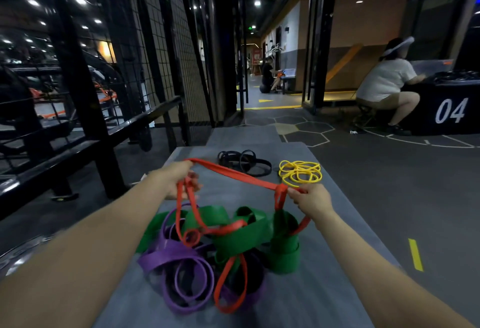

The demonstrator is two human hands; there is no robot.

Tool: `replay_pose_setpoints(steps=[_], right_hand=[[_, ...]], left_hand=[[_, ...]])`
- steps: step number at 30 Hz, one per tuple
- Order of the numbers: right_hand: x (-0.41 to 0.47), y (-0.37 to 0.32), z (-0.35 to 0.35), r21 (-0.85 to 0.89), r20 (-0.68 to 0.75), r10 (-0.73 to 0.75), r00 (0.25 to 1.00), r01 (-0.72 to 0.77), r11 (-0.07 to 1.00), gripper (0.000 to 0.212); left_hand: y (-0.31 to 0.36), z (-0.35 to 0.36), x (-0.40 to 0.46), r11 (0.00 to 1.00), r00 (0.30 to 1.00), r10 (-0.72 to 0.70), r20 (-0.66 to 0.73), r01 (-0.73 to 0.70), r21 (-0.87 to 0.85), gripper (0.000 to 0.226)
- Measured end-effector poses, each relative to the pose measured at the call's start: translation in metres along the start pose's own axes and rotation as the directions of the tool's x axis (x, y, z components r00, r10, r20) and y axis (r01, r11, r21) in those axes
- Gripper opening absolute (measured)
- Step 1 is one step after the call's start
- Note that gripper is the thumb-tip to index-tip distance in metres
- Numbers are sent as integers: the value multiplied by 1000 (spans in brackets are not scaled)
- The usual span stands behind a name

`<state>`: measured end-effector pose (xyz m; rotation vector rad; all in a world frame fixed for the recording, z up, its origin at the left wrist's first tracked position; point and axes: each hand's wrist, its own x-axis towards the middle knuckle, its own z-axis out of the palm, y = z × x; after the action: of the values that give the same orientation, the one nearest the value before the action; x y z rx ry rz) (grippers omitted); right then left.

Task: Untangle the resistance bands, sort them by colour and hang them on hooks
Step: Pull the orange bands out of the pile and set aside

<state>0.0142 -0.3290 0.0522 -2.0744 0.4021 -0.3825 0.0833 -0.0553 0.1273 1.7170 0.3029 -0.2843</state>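
We have the red band [235, 173] in both hands: our left hand [179, 181] has its fingers curled round one end, with loops of the same red hanging down from it, and our right hand [310, 201] pinches the other end between thumb and fingertips, so each grip is closed on rubber and the stretch between them runs nearly taut above the bench [324, 301]. We judge the band to be light, limp and stretchy, a little tacky rather than slippery, so it will give before it pulls free; the better hold is on a free loop close to where it dives into the pile, not far out on the span. Below our hands the red goes down into the tangle, threading through the green bands [241, 234] and coming out again as a long loop at the near side, beside the purple bands [179, 260]. The green are broad and look the stiffest; the purple are narrower and coil on themselves. How many bands of each colour lie in the tangle we cannot count, since they overlap too much. Farther along the bench, well apart from the tangle, lie two sorted heaps: the black bands [244, 162] and just beside them the thin yellow bands [300, 173], each several loops we cannot separate by eye. So we count five colours, two of them already set apart. No hooks show in view.
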Motion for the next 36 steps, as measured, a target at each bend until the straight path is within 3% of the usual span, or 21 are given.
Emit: replay_pose_setpoints(steps=[2,4,6,9,11,12,14,15,17,19,21,23,24,25,27,28,30,34,36], right_hand=[[-2,-1,0,-47,8,5,1000,-5,999,29],[-4,-3,0,-33,52,-22,998,24,999,24],[-6,-6,1,-17,104,-90,990,92,996,15],[-6,-15,3,-57,148,-181,972,191,980,15],[-2,-21,3,-14,135,-201,970,204,979,28],[-1,-23,2,3,120,-205,971,206,979,34],[1,-26,0,5,92,-195,977,195,981,39],[2,-27,-1,-3,84,-183,979,184,983,36],[1,-25,-2,-52,105,-152,983,158,986,22],[0,-18,2,-90,148,-113,982,128,988,15],[-2,-8,9,-93,169,-81,982,97,991,17],[-5,-1,18,-58,157,-61,986,71,996,15],[-6,2,23,-27,146,-67,987,72,997,14],[-8,3,27,4,135,-78,988,78,997,13],[-13,4,33,63,119,-122,985,115,991,20],[-16,3,35,101,109,-151,982,141,985,25],[-22,2,39,198,101,-197,975,175,965,29],[-34,3,38,380,127,-252,959,188,906,19],[-33,8,30,499,73,-236,969,169,850,17]], left_hand=[[12,10,-4,997,998,65,-19,-64,35,36],[40,16,-4,917,936,319,-150,-265,298,28],[80,24,-13,647,766,629,-131,-422,636,26],[131,40,-42,143,412,908,81,-485,863,17],[157,54,-68,-203,203,928,312,-426,882,15],[165,61,-80,-333,136,902,410,-383,861,16],[173,72,-88,-429,77,873,481,-348,834,15],[171,77,-87,-409,89,879,468,-362,838,15],[156,88,-74,-312,212,885,415,-391,866,18],[122,97,-52,-225,468,793,390,-370,901,30],[81,98,-33,-256,724,562,400,-307,916,60],[42,98,-22,-226,857,313,410,-353,908,94],[25,100,-17,-114,859,259,441,-427,897,94],[8,103,-12,72,835,273,478,-513,855,82],[-24,110,-9,419,804,381,456,-590,690,41],[-38,113,-9,528,814,393,428,-581,619,29],[-58,114,-9,640,840,377,389,-540,547,27],[-67,107,-13,728,830,414,374,-549,411,16],[-67,102,-5,819,869,427,251,-489,300,18]])
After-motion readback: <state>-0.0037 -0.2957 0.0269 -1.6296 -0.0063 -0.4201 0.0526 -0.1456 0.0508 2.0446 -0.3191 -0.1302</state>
